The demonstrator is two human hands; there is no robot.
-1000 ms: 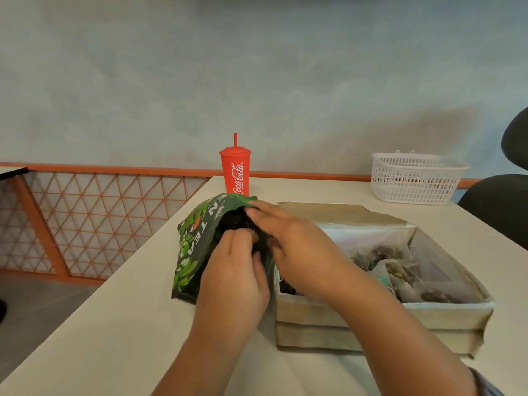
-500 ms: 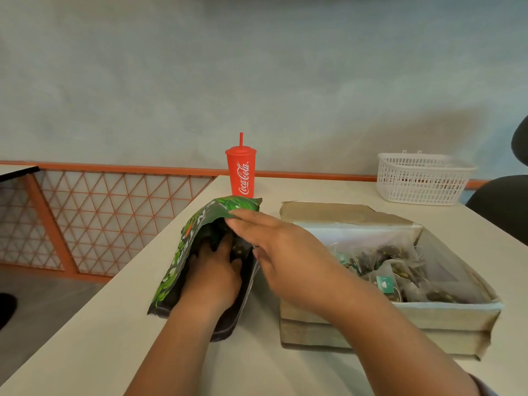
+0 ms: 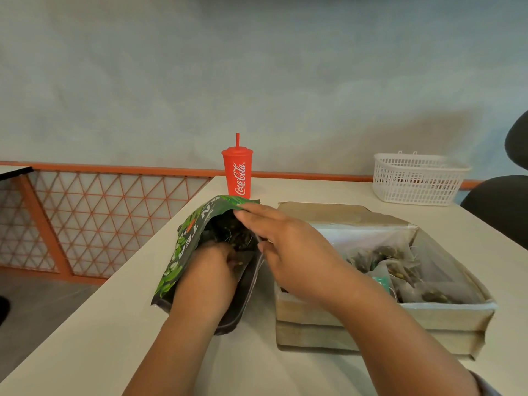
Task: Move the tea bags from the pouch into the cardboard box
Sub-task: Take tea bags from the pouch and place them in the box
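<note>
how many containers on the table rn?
4: pouch front left, box to its right, red cup behind the pouch, white basket far right. None looks hidden.

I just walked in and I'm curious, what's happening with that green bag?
A person is moving tea bags from the pouch into the cardboard box. The right hand holds the pouch's mouth open while the left hand reaches inside. The box beside it already holds some.

Soft, even indoor light, moderately bright. A broad faint shadow falls on the wall (image 3: 385, 132) at right. Wide-angle distortion bends the table (image 3: 85, 338) edges, and detail is slightly soft.
</note>
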